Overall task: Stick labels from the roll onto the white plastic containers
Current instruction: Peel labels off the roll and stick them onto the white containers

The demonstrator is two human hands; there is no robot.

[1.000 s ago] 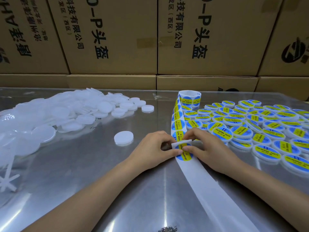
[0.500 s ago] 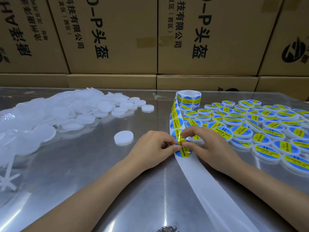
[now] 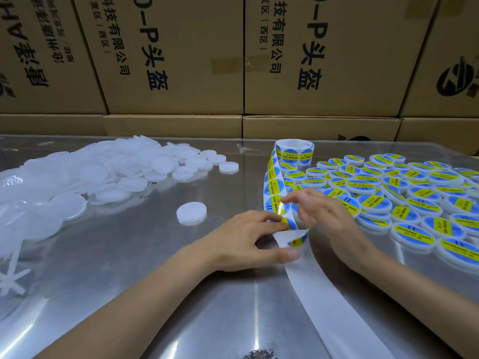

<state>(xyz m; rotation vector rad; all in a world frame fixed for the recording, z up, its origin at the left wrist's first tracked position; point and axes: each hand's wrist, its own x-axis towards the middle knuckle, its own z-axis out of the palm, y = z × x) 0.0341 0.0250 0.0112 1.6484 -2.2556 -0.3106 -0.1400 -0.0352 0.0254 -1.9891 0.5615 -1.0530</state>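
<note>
The label roll (image 3: 294,152) stands upright at the table's middle back. Its strip of blue-and-yellow labels (image 3: 272,182) runs toward me and folds over at my hands. My left hand (image 3: 246,239) grips the fold, fingertips on a label and thumb on the bare backing paper (image 3: 337,307). My right hand (image 3: 326,216) is raised just right of the strip with fingers spread, its index fingertip touching a label. One plain white container (image 3: 191,213) lies alone left of my hands. A heap of unlabelled white containers (image 3: 116,174) fills the left side.
Several labelled containers (image 3: 388,200) cover the table's right side up to my right wrist. Cardboard boxes (image 3: 168,60) wall off the back edge. A white plastic sprue (image 3: 10,279) lies at the near left. Dark debris (image 3: 259,354) sits at the front edge of the shiny metal table (image 3: 129,268).
My right hand has let go at the fold and lifted, fingers spreading, up to the strip. My left hand has slid right and keeps hold of the folded strip.
</note>
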